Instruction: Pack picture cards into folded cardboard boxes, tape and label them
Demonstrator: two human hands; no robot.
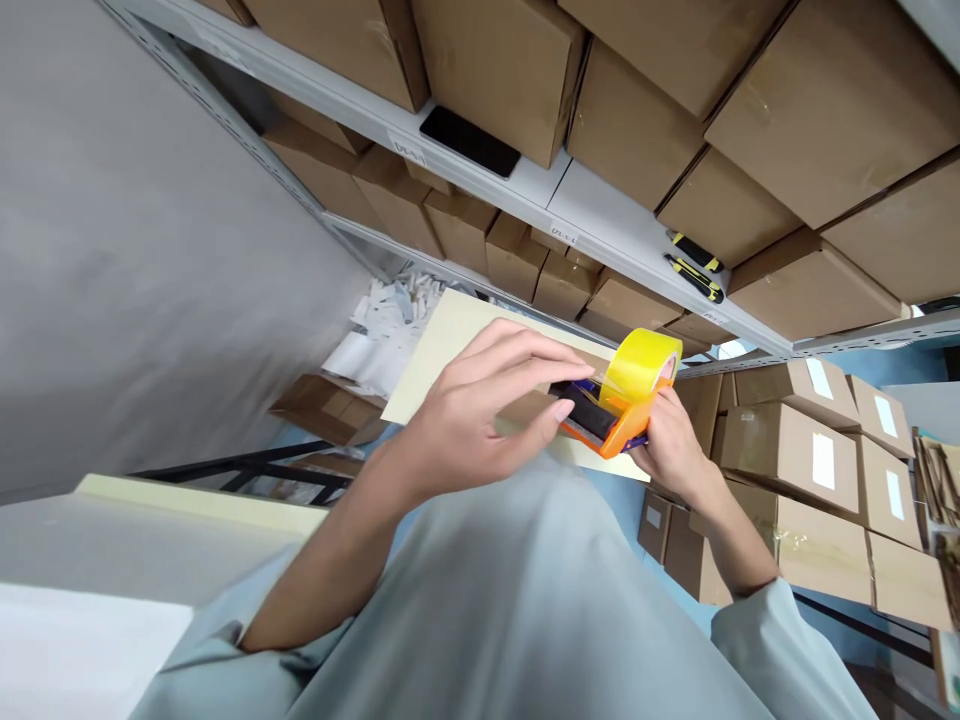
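Note:
A tape dispenser (628,425) with an orange frame and a dark roller carries a roll of yellow packing tape (639,365). My right hand (675,440) is wrapped round its far side, and part of those fingers is hidden behind it. From the left, my left hand (495,405) reaches to the dispenser's front end. Its thumb and fingers are apart, with the tips close to the dark roller; whether they touch it I cannot tell. Below both hands lies a pale yellow board (435,360), and a brown cardboard piece is partly visible behind the dispenser.
Shelves above hold cardboard boxes (637,125), a black phone (470,141) and two utility knives (694,278). An open carton (330,408) and white paper scraps (390,330) are at left. Labelled boxes (795,455) are stacked at right. A grey wall (150,250) borders the left side.

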